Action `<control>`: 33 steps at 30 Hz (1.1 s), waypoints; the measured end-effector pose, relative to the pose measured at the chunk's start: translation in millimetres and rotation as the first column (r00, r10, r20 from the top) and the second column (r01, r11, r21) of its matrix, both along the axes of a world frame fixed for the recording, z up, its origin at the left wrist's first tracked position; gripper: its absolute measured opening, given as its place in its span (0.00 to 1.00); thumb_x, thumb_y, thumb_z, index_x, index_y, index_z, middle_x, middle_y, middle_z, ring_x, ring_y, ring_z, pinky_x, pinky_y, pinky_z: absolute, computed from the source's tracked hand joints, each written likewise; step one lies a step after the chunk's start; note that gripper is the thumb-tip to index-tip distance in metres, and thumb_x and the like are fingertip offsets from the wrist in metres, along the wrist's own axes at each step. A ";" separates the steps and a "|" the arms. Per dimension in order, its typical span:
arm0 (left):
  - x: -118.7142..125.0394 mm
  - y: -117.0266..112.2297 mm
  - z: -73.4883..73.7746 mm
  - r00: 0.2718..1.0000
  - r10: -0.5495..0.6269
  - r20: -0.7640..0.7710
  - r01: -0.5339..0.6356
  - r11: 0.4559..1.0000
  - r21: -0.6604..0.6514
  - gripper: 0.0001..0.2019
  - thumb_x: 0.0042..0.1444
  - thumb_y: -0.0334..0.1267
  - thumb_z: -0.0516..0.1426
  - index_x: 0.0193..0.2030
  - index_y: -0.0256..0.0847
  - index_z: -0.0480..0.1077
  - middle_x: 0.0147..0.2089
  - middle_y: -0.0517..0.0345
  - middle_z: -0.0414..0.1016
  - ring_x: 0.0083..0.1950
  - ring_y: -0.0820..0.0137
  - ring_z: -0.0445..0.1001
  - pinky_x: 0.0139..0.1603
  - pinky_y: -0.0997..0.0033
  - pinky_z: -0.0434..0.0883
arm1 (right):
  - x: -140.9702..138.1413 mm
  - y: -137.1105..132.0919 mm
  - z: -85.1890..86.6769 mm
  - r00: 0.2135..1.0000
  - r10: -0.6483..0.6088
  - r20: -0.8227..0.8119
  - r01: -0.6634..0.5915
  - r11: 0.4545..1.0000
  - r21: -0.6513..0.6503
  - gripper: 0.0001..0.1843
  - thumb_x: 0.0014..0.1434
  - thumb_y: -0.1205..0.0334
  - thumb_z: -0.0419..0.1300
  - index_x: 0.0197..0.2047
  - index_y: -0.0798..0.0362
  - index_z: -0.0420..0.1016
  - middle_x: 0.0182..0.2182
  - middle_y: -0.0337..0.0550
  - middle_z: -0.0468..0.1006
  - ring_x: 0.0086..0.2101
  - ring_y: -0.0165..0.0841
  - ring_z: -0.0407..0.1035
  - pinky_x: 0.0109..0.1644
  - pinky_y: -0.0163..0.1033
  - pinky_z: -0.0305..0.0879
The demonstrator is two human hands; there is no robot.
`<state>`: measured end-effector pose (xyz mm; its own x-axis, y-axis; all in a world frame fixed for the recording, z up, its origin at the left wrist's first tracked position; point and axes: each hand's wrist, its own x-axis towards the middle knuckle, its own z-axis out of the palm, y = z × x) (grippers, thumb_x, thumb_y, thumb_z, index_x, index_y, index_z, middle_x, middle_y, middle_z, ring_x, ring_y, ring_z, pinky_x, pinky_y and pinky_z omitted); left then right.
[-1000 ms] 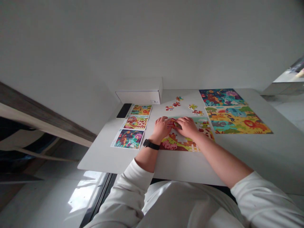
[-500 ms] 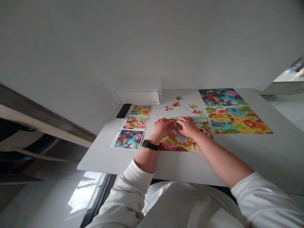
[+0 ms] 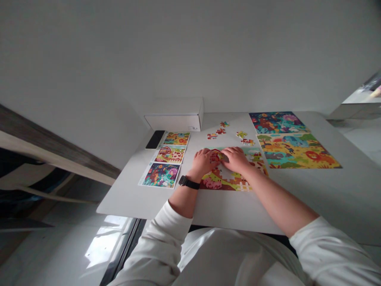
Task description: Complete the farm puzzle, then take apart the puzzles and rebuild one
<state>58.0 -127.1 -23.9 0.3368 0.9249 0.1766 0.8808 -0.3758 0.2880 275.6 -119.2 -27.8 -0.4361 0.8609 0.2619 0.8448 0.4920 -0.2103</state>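
Note:
A partly assembled farm jigsaw puzzle [image 3: 212, 184] lies on the table before me, with a gap of bare table in its middle. My left hand [image 3: 203, 163] curls over its left side by the red barn, fingers bent and thumb pointing inward. Opposite it, my right hand [image 3: 237, 159] has its fingers closed at the barn's right edge, pinching a small puzzle piece [image 3: 221, 156]. The fingertips nearly meet there, and they partly hide the piece. Several loose puzzle pieces [image 3: 241, 134] lie just beyond the puzzle.
On the left are three picture cards [image 3: 162, 175] and a black phone [image 3: 155, 139]. A white box [image 3: 174, 122] stands behind them against the wall. To the right lie a dark forest puzzle [image 3: 278, 122] and a safari puzzle [image 3: 297, 153], both whole. The white table [image 3: 232, 210] ends close to my body.
Both hands stay at the barn part of the puzzle, with only a very slight shift of the fingers. The loose pieces and cards lie as before.

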 end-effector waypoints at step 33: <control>-4.5 1.3 -2.7 1.000 -0.025 0.014 0.025 1.000 0.014 0.27 0.63 0.49 0.68 0.67 0.47 0.72 0.67 0.47 0.75 0.68 0.54 0.74 0.72 0.54 0.69 | -0.9 0.4 -1.3 1.000 -0.005 -0.005 0.005 1.000 -0.023 0.16 0.68 0.54 0.65 0.55 0.48 0.84 0.58 0.50 0.83 0.58 0.49 0.74 0.72 0.58 0.55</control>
<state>53.5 -125.8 -26.5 0.3575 0.9136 0.1938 0.8670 -0.4018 0.2947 274.8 -118.8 -29.0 -0.4307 0.8687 0.2446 0.8460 0.4831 -0.2257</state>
